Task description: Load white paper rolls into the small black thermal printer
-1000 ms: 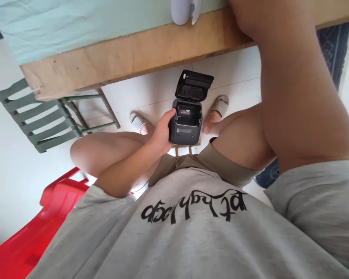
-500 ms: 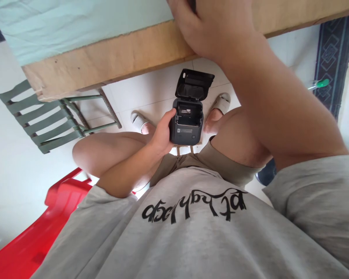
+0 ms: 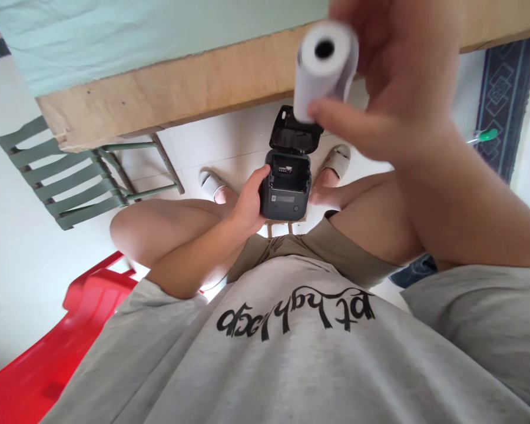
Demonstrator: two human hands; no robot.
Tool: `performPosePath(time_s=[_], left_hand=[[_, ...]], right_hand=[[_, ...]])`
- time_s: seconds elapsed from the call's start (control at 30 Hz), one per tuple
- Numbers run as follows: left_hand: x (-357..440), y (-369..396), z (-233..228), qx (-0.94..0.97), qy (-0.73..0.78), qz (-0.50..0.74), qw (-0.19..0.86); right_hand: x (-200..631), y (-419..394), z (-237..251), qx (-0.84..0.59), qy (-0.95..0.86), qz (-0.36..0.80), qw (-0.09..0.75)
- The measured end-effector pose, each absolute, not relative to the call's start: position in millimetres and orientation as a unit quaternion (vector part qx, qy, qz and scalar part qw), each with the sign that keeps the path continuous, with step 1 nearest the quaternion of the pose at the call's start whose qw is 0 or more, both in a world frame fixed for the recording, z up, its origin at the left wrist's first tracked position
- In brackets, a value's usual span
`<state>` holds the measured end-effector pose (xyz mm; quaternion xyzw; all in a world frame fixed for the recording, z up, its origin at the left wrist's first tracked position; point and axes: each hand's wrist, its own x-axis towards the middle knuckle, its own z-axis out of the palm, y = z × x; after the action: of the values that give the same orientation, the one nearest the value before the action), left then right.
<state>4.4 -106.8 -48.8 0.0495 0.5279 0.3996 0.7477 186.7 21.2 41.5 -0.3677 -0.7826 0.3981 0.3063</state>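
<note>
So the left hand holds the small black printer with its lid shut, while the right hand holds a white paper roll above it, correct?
Not quite. The head view shows the printer with its lid open, hinged up and back so the empty paper bay is exposed. The rest stands: the left hand grips the printer's side, and the right hand holds the white paper roll above it.

White paper roll (image 3: 323, 68); dark grey printer (image 3: 287, 187); my grey shirt (image 3: 291, 353) with black lettering; red chair (image 3: 57, 353); green slatted chair (image 3: 62, 176); pale green tablecloth (image 3: 136, 35).
</note>
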Motion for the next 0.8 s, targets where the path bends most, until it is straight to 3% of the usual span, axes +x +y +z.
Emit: performPosePath(time_s=[0.03,0.13,0.23,0.4,0.63,0.8], left_hand=[[4,-107,-50,0.052,0.528,0.406,0.744],[2,-109,-50,0.064,0.525,0.416,0.74],[2,-110,-47,0.084,0.523,0.416,0.739],[7,-107,-44,0.103,0.529,0.407,0.738],[10,-104,-49,0.095,0.527,0.408,0.739],[10,-105,-57,0.086,0.498,0.429,0.749]], right_hand=[[194,11,38,-0.322,-0.804,0.385,0.319],[207,-14,25,-0.294,-0.87,0.345,0.194],[205,-26,11,-0.318,-0.889,0.325,0.052],[190,-28,2,-0.396,-0.871,0.285,-0.06],[186,-27,2,-0.408,-0.866,0.272,-0.094],[193,-33,-7,-0.41,-0.878,0.245,-0.033]])
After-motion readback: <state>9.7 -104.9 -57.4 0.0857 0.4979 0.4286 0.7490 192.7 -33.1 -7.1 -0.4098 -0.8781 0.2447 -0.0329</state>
